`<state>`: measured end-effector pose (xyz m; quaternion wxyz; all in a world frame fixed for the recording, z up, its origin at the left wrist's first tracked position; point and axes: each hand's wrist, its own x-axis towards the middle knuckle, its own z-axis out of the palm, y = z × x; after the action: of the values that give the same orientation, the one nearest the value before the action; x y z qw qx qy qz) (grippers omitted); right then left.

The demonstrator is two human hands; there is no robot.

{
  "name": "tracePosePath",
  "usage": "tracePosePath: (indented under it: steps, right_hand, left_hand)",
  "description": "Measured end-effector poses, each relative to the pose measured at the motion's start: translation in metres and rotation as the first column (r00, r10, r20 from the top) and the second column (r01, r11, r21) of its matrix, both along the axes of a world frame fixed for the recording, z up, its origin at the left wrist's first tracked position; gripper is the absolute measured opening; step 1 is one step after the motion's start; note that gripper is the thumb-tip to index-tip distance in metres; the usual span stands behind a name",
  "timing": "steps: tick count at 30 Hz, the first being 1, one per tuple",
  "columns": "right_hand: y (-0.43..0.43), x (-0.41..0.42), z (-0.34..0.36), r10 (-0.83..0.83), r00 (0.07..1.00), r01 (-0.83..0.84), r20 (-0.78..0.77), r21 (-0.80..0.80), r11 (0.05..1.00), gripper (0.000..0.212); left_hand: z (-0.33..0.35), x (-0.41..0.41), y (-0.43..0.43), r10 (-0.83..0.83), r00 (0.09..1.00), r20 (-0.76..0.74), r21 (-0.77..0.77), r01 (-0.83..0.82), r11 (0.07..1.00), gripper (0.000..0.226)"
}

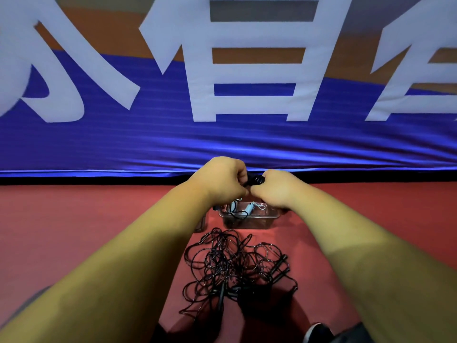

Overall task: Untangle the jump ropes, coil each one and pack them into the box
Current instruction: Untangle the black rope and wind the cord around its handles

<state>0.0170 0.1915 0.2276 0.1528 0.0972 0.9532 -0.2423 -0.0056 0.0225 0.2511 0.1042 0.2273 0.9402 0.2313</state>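
Left hand (220,179) and right hand (274,188), fingers curled, together gripping a small coil of black rope (257,180) just above the far edge of the clear box (249,219). Inside the box, a white-handled rope (250,207) and some black cord. On the box's near side, tangled black jump ropes (235,266) on the red floor (74,231). Behind, a blue banner (148,144) with white characters.
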Motion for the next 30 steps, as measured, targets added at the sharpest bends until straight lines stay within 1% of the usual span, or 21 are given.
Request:
tracePosePath:
  steps: [3,5,7,11,12,15,19,21,23,25,27,30]
  right_hand:
    - [-0.003,-0.001,-0.001,0.009,0.999,-0.009,-0.04,0.003,1.0,0.027]
    - [-0.006,-0.001,-0.001,-0.016,0.997,0.016,-0.07,-0.007,1.0,0.027]
    - [-0.007,-0.001,-0.001,-0.039,0.994,0.038,-0.1,-0.008,0.999,0.028]
    - [-0.004,-0.004,-0.003,-0.084,0.989,0.078,-0.119,-0.057,0.995,0.027]
    - [-0.003,-0.005,-0.002,-0.095,0.988,0.088,-0.122,-0.064,0.994,0.027]
    - [0.0,-0.006,-0.001,-0.113,0.984,0.101,-0.139,-0.09,0.991,0.029]
    - [-0.002,-0.005,0.001,-0.147,0.971,0.124,-0.189,-0.126,0.984,0.027]
    - [-0.005,-0.005,0.003,-0.185,0.958,0.151,-0.218,-0.164,0.975,0.025]
    - [-0.006,-0.005,0.006,-0.218,0.943,0.172,-0.25,-0.194,0.966,0.022]
    - [-0.006,-0.006,0.008,-0.234,0.938,0.179,-0.257,-0.222,0.959,0.018]
    - [-0.006,-0.006,0.012,-0.22,0.943,0.165,-0.249,-0.225,0.96,0.017]
    - [-0.005,-0.006,0.018,-0.204,0.95,0.148,-0.237,-0.234,0.961,0.021]
  left_hand:
    - [-0.004,0.001,0.0,0.01,1.0,0.01,-0.045,-0.009,0.999,0.014]
    - [-0.006,0.002,0.0,0.017,0.999,0.042,-0.061,-0.014,0.998,0.021]
    - [-0.005,0.002,-0.002,0.009,0.995,0.097,-0.046,-0.005,0.999,0.025]
    - [-0.002,-0.002,-0.009,-0.038,0.956,0.29,0.061,0.021,0.998,0.015]
    - [-0.002,-0.003,-0.011,-0.064,0.944,0.322,0.088,0.038,0.995,0.02]
    - [-0.004,-0.005,-0.016,-0.096,0.937,0.337,0.124,0.057,0.991,0.032]
    - [-0.005,-0.005,-0.018,-0.083,0.941,0.328,0.167,0.028,0.986,0.026]
    - [0.0,-0.002,-0.016,-0.076,0.932,0.355,0.204,0.002,0.979,0.025]
    - [0.008,0.002,-0.015,-0.084,0.885,0.457,0.279,-0.054,0.959,0.029]
    - [0.015,0.007,-0.014,-0.126,0.829,0.545,0.363,-0.098,0.927,0.029]
    - [0.021,0.009,-0.014,-0.183,0.804,0.565,0.443,-0.109,0.89,0.024]
    - [0.024,0.009,-0.014,-0.199,0.827,0.526,0.499,-0.111,0.859,0.024]
